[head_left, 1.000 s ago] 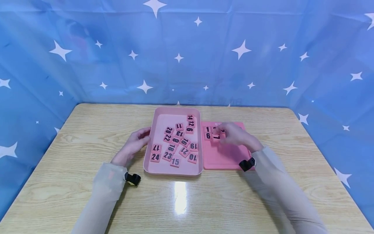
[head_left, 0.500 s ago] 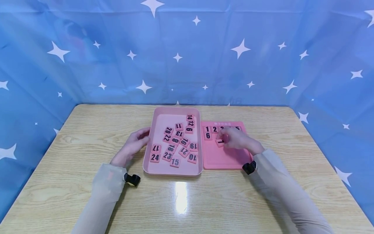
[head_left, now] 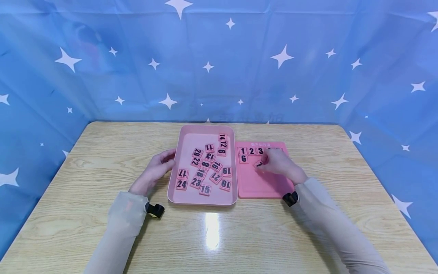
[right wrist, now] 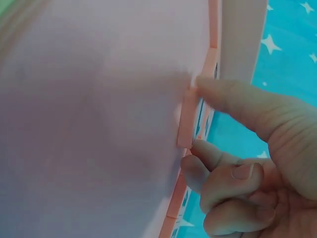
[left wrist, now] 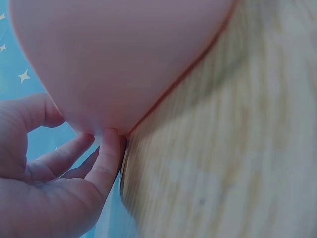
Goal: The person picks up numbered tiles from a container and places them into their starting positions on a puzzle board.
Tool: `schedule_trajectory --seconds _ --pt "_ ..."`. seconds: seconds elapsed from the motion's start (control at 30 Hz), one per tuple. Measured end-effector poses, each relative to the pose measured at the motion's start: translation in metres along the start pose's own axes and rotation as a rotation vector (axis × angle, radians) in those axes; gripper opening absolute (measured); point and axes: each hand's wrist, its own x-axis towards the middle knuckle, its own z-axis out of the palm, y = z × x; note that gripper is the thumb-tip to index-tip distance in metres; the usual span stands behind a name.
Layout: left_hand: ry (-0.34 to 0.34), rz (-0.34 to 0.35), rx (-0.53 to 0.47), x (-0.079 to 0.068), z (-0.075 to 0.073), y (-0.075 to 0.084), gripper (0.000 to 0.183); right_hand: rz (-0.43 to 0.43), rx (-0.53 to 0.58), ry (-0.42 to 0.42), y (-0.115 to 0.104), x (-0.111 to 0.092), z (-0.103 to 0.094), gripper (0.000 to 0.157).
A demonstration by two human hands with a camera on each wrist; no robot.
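Note:
In the head view, my right hand (head_left: 282, 164) is over the pink board (head_left: 251, 186) and pinches the pink number tile marked 7 (head_left: 259, 164). This tile sits tilted below the top row. The right wrist view has the tile's edge (right wrist: 187, 119) between thumb and fingertips. Left of the board stands a light pink tray (head_left: 202, 199) with several loose number tiles at various angles. My left hand (head_left: 154, 169) rests its fingertips on the tray's left outer side. In the left wrist view those fingers (left wrist: 106, 158) touch the tray wall (left wrist: 124, 59).
On the board, the 1 tile (head_left: 242, 151), 2 tile (head_left: 251, 151) and 3 tile (head_left: 261, 150) line the top edge, with the 6 tile (head_left: 243, 159) below the 1. My hand partly hides the tiles farther right. A starry blue curtain (head_left: 219, 83) rises behind the wooden table (head_left: 171, 243).
My right hand has shifted from over the top rows slightly down and right. The 7 tile moved from beside the 6 and has turned at a slant. The left hand stays in place.

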Motion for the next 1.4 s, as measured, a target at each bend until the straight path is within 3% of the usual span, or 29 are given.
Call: schedule_trajectory --seconds 0.53,0.97,1.2,1.4 --pt "0.02 -0.001 0.015 0.0 0.001 -0.001 0.051 -0.015 0.122 0.056 -0.003 0.017 0.007 0.019" --pt "0.012 -0.008 0.007 0.001 0.001 0.0 0.051 -0.003 0.153 0.042 -0.002 0.02 0.001 0.015" --pt "0.004 0.015 -0.001 0.002 0.0 0.0 0.051 -0.02 0.189 0.111 -0.03 0.027 -0.016 0.019" --pt "0.013 -0.005 0.0 0.001 0.0 0.001 0.051 -0.123 0.249 0.091 -0.061 0.037 -0.01 0.021"
